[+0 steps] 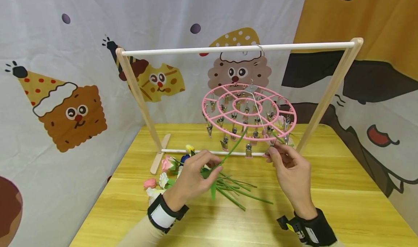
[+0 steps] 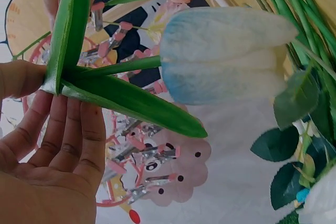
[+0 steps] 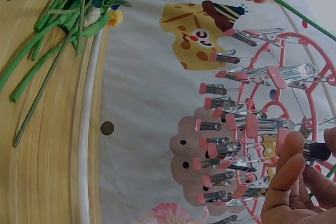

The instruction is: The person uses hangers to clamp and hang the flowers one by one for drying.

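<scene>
My left hand (image 1: 199,172) pinches the green stem (image 1: 236,145) of an artificial tulip near its leaves (image 2: 131,100). The bloom (image 2: 226,56) is white with a pale blue base; the stem's free end points up toward a pink round clip hanger (image 1: 203,103). At the hanger's right front edge, my right hand (image 1: 292,170) pinches a metal clip (image 3: 316,151) with pink tips between thumb and fingers. Whether the clip's mouth is apart is hidden by the fingers. Behind that hand, a pink flower (image 3: 170,213) hangs at the hanger's right side.
The hanger's hook sits on the white bar (image 1: 183,51) of a wooden stand (image 1: 330,83). Several metal clips (image 1: 224,142) dangle around its rings. Loose artificial flowers, among them a pink rose (image 1: 168,163), lie on the wooden table (image 1: 343,203), stems (image 1: 261,199) pointing right.
</scene>
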A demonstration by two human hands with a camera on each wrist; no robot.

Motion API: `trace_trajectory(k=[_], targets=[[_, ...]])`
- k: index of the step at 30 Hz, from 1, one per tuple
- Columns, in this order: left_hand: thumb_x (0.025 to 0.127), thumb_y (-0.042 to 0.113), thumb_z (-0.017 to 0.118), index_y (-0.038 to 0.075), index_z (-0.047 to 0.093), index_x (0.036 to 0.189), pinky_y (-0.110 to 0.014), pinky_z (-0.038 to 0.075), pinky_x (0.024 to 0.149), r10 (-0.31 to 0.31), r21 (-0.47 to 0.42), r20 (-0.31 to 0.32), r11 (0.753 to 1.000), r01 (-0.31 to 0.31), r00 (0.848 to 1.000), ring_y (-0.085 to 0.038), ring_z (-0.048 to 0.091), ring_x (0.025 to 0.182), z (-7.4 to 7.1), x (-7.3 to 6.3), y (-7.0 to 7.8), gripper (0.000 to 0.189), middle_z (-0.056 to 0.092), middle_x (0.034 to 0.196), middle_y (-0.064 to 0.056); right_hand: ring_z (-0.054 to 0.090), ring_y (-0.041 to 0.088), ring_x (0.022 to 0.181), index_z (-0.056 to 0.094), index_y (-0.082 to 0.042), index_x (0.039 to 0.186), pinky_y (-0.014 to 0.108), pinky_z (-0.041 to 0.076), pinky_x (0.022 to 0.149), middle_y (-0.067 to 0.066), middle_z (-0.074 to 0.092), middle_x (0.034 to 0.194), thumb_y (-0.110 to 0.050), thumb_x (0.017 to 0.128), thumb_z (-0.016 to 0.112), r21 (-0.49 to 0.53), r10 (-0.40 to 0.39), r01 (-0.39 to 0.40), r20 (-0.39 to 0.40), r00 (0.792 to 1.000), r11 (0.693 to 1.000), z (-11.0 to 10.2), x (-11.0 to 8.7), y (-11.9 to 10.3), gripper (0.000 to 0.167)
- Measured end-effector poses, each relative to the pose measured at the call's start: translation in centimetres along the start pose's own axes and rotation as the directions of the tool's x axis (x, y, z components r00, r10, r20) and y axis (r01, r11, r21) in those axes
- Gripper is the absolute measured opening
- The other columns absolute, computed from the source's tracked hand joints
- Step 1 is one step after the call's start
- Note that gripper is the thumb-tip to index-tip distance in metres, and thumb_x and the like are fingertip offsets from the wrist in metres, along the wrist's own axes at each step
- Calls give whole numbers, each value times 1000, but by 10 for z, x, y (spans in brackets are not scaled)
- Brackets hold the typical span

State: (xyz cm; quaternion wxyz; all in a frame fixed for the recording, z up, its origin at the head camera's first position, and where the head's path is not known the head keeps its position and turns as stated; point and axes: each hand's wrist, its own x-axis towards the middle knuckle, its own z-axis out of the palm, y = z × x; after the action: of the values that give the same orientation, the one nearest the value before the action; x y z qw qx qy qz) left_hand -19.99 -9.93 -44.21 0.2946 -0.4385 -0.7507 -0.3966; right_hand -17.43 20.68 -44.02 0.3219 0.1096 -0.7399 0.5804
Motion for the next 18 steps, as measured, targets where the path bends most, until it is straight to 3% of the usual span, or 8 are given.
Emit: trace_trajectory(k=[9,18], targets=[[100,-3,88,7,78,118,-22,68,81,-8,-12,4,1000,8,1000,-14,77,88,13,5,5,22,80,103,-4,82,7,83,83,-4,137,17,65,73,-5,88,100,3,113,73,60,2,-3,7,1000,998,9,0,-5,27],[100,0,91,8,79,117,-21,69,82,-32,-47,0,998,32,999,-13,78,88,21,8,9,22,81,104,-4,84,5,83,79,8,131,18,67,72,-10,88,101,4,113,72,121,2,-6,39,999,993,16,-2,-8,20]])
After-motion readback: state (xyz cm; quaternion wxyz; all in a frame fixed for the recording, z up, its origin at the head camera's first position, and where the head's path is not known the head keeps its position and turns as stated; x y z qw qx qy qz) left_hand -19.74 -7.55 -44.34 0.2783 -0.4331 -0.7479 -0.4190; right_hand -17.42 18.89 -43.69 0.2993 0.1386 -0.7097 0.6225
